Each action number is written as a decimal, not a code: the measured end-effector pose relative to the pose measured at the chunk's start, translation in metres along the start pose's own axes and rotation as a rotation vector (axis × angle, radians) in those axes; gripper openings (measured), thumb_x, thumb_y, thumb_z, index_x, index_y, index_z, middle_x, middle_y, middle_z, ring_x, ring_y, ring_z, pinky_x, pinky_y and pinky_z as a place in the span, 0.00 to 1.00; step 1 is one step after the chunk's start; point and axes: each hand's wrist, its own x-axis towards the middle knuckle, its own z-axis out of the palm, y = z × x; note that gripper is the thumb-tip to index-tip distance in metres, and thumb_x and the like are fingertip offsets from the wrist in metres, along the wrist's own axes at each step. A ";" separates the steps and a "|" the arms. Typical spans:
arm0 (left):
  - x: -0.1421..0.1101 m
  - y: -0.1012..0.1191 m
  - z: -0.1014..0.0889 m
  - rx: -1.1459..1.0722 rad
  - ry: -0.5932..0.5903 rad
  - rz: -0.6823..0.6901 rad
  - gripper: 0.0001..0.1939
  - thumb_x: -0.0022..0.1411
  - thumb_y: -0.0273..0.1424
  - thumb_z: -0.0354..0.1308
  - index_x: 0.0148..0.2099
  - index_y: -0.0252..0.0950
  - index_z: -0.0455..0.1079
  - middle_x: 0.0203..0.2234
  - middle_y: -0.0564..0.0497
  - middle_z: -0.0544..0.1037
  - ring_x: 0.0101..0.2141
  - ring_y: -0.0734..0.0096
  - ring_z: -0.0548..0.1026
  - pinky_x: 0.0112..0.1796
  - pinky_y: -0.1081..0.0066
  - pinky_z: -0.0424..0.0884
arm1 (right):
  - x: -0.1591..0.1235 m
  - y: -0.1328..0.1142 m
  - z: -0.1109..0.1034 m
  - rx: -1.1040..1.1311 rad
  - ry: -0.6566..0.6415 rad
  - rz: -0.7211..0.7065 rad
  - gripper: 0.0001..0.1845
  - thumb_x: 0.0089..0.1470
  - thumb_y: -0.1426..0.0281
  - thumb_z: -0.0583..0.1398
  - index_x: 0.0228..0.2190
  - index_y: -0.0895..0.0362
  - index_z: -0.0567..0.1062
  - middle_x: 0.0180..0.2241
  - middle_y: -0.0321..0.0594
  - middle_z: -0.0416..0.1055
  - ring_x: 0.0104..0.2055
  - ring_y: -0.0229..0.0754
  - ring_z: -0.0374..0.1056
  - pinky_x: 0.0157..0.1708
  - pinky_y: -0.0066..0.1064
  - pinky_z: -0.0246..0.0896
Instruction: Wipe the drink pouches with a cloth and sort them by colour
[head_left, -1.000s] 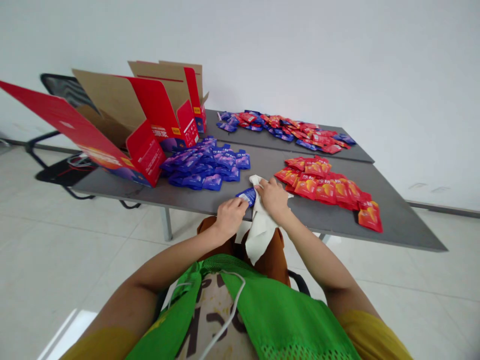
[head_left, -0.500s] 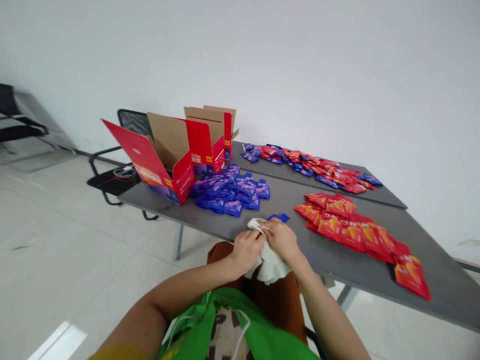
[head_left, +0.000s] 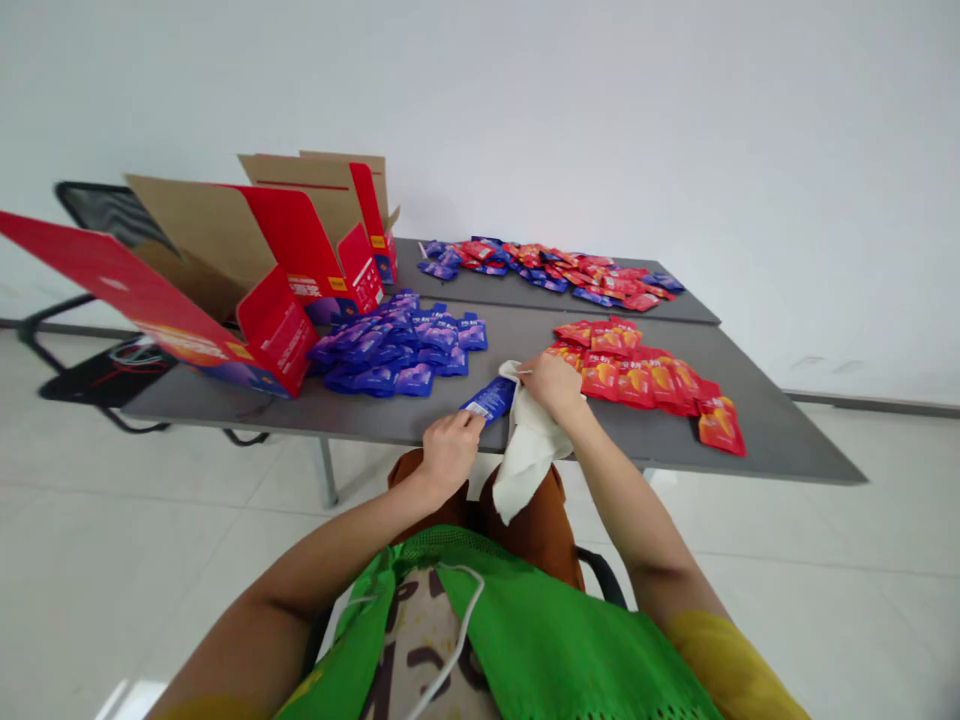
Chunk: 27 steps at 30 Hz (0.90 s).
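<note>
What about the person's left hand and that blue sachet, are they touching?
Touching: the head view shows the left hand holding the lower end of the blue sachet.

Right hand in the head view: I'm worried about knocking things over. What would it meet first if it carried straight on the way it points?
Past the white wipe it pinches, the right hand points toward the pile of blue sachets, probably the first thing met, though depth is hard to judge.
</note>
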 end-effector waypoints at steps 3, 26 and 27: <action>0.003 -0.002 -0.004 0.037 -0.033 0.045 0.12 0.66 0.27 0.49 0.44 0.39 0.73 0.35 0.46 0.76 0.34 0.63 0.75 0.33 0.67 0.66 | -0.012 0.001 -0.007 0.063 0.026 -0.255 0.17 0.61 0.59 0.55 0.49 0.44 0.76 0.46 0.41 0.74 0.44 0.45 0.71 0.43 0.33 0.63; 0.010 -0.056 -0.021 -0.691 0.326 -0.284 0.05 0.60 0.33 0.59 0.33 0.38 0.73 0.27 0.53 0.78 0.30 0.71 0.76 0.35 0.72 0.71 | -0.040 0.014 0.051 0.284 0.345 0.028 0.18 0.63 0.57 0.52 0.45 0.49 0.78 0.37 0.39 0.74 0.36 0.40 0.70 0.33 0.27 0.55; 0.018 -0.063 -0.024 -0.828 0.366 -0.377 0.05 0.57 0.34 0.61 0.32 0.37 0.72 0.24 0.54 0.77 0.28 0.71 0.75 0.34 0.72 0.72 | -0.040 0.015 0.050 0.297 0.354 0.033 0.19 0.63 0.57 0.52 0.44 0.49 0.78 0.38 0.39 0.74 0.36 0.40 0.70 0.33 0.27 0.55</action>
